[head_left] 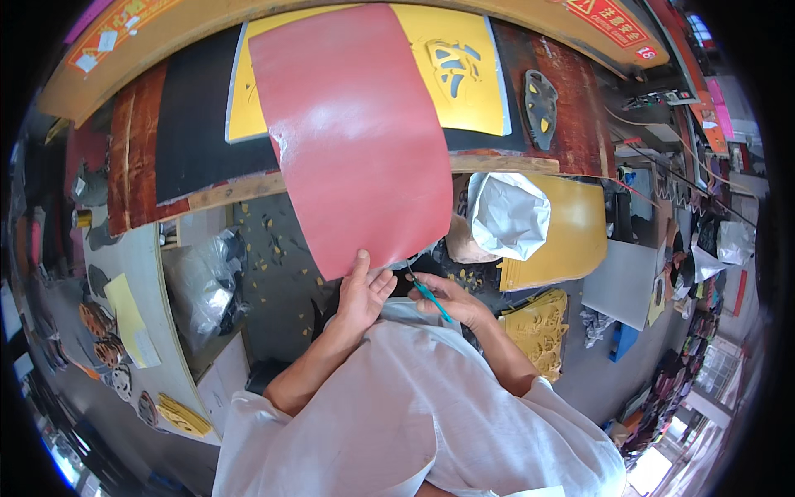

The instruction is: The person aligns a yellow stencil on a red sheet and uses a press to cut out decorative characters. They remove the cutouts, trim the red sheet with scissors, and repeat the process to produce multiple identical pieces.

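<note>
A large red sheet (356, 141), smooth like leather or plastic, reaches from the bench toward me, its near end hanging over the front edge. My left hand (364, 294) pinches its near edge, thumb on top. Just to the right, my right hand (454, 303) grips a slim tool with a teal handle (432, 301). The tool's thin dark tip points at the sheet's near edge; whether it touches is too small to tell. Beneath the red sheet lies a yellow sheet (484, 99) with cut-out shapes at its right part.
A dark flat die (541, 109) lies on the bench's right end. Below the bench edge stand a crumpled silver-white bag (509, 217) and a stack of yellow sheets (571, 232). Cut yellow pieces (537, 335) sit nearer me. At left, a shelf (178, 331) holds several dies. An orange beam (273, 29) spans the back.
</note>
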`<state>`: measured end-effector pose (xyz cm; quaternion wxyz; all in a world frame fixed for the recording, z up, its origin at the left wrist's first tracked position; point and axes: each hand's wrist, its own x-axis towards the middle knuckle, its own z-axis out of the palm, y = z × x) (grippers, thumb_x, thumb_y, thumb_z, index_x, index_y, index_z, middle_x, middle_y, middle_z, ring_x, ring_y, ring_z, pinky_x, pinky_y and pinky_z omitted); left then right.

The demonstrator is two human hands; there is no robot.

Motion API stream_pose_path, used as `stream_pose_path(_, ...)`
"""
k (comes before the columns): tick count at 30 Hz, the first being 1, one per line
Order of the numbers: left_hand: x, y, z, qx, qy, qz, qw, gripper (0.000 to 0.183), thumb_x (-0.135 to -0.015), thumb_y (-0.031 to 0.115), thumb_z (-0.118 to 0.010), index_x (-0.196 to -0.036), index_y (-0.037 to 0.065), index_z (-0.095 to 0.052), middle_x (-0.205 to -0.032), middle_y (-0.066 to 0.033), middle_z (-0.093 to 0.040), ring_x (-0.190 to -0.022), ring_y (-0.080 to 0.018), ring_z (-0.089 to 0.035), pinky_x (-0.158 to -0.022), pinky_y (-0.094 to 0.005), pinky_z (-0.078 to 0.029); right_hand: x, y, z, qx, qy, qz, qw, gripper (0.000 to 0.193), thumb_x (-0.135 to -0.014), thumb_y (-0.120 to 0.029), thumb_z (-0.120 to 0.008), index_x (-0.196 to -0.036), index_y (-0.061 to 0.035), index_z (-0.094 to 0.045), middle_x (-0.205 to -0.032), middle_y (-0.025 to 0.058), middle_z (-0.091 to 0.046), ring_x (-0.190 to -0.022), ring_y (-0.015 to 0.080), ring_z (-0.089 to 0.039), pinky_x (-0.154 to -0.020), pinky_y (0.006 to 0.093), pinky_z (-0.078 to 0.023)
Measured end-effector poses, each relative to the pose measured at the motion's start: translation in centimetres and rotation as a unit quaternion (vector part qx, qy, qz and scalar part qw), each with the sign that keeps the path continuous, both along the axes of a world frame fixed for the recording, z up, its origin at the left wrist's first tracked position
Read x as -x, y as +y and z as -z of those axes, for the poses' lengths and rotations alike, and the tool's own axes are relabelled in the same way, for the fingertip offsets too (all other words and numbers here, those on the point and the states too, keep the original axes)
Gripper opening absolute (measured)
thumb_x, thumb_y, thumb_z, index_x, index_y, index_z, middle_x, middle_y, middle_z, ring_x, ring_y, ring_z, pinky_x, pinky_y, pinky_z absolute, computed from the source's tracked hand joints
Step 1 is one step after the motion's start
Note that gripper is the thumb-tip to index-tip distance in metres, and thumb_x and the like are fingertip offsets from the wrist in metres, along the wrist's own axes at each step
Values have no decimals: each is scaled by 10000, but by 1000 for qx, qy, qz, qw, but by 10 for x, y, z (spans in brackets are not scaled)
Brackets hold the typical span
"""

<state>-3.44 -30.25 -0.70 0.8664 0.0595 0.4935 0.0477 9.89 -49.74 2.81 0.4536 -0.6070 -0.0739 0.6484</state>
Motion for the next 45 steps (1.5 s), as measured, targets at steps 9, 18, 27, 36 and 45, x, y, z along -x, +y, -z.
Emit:
stream_pose_path(9,-11,-9,-19,-33,-89,-18,995,252,-1021,389,-710,-982,146,-658,-835,-2,-721,-731,-141,-693,-713,-344,-615,-30,24,-23,-69,-100,-46,992,725,-893,-274,-805,-1524,-57,-522,-1253,123,-710,-1170,206,-667,-1038,366,-515)
stream_pose_path(18,-23,-15,-15,-101,-66,42,992,242,-1032,371,-683,-1011,139,-618,-782,-7,-669,-667,-140,-657,-611,-326,-565,-35,13,-18,-82,-100,-75,989,763,-939,-401,-787,-1538,-26,-499,-1188,106,-715,-1087,149,-642,-946,318,-514)
stream_pose_path(27,-23,-15,-19,-156,-48,71,984,282,-1051,382,-658,-997,108,-622,-786,-10,-663,-662,-136,-639,-626,-293,-550,-27,13,-17,-135,-125,-105,977,903,-959,-529,-737,-1577,42,-409,-1205,171,-704,-1159,239,-665,-1022,347,-500)
stream_pose_path(36,-22,-6,-20,-191,-15,117,975,312,-1087,399,-586,-979,115,-656,-767,18,-671,-678,-127,-656,-604,-312,-561,-17,21,9,-165,-140,-64,974,788,-934,-569,-717,-1513,-69,-529,-1179,168,-736,-1064,295,-707,-950,396,-528)
stream_pose_path(45,-25,-6,-29,-173,42,153,972,379,-1080,458,-579,-878,149,-662,-725,35,-680,-630,-140,-640,-629,-345,-555,-32,-23,19,-162,-129,-112,972,793,-929,-547,-738,-1505,-39,-540,-1032,154,-727,-953,261,-695,-859,393,-529)
